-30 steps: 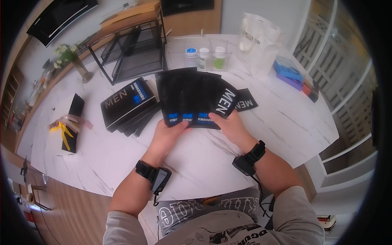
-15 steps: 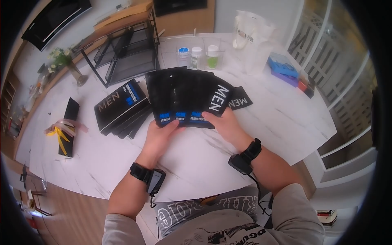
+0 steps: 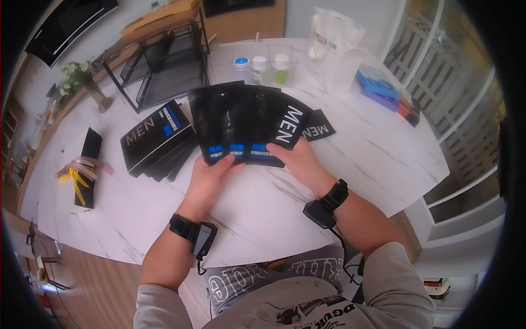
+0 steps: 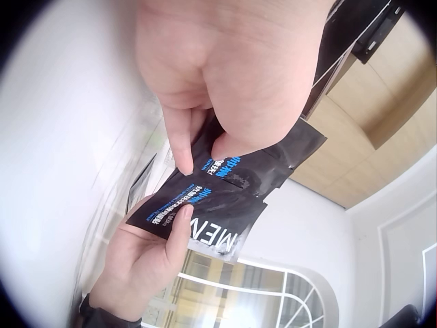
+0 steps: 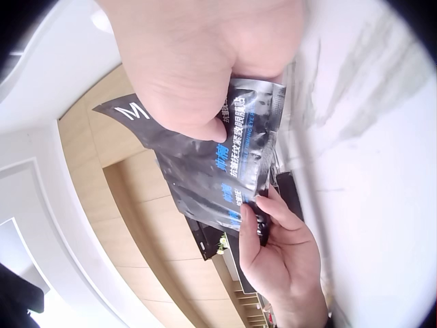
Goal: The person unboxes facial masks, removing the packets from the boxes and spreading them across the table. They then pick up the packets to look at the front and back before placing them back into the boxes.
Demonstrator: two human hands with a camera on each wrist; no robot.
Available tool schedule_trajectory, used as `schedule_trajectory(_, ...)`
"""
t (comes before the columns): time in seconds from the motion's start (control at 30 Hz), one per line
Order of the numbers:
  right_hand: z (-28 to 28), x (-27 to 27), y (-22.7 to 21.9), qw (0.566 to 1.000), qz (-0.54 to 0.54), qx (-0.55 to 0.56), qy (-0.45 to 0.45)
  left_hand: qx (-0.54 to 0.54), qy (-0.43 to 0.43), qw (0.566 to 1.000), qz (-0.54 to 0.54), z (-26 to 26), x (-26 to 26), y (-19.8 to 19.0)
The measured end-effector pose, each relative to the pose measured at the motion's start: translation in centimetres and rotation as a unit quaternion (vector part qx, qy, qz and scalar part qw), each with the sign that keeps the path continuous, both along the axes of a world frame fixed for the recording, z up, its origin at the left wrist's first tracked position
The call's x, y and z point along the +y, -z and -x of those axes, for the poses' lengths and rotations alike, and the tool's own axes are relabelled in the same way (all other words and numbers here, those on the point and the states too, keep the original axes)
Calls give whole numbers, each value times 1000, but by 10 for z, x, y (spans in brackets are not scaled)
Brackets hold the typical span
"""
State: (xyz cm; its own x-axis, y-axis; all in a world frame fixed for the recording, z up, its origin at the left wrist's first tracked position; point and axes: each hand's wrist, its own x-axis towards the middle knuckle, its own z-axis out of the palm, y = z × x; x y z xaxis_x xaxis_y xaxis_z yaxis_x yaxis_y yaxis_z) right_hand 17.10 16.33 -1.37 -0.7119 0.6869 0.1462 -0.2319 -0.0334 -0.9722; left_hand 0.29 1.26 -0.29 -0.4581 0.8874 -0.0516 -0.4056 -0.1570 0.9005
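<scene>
Both hands hold a fan of several black sachets with blue and white print along the lower edge and "MEN" on the rightmost one. The left hand pinches the fan's lower left part, thumb in front. At the lower right, the right hand grips it with its thumb across the printed front. The left wrist view shows the sachets overlapping between the two hands. Another black "MEN" sachet lies on the table, partly hidden behind the fan. To the left rests a spread stack of black "MEN" packs.
On the white marbled table stand a black mesh rack, a clear organiser with bottles, a white bag and blue and purple boxes. A black-and-white box with ribbons stands at left, near a flower vase.
The head view has shifted slightly, so the whole scene sits a little further left and higher. Both hands keep their hold on the fanned sachets, with no clear movement over the table.
</scene>
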Motion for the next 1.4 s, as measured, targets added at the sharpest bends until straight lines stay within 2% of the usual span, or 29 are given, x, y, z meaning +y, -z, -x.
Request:
schedule_trajectory(0.53, 0, 2, 3, 999, 10, 24, -20, 1, 9, 1000, -20, 3, -1, 3)
schedule_trajectory(0.77, 1, 2, 5, 1000, -18, 11, 1, -9, 9, 1000, -7, 2, -1, -1)
schedule_trajectory(1.27, -2, 3, 6, 999, 21, 18, -19, -16, 21, 999, -24, 1, -2, -1)
schedule_trajectory(1.37, -2, 4, 8, 999, 12, 22, -32, -19, 24, 999, -26, 0, -2, -2)
schedule_trajectory(1.4, -1, 5, 11, 999, -21, 5, -31, -21, 27, 999, -25, 1, -2, -1)
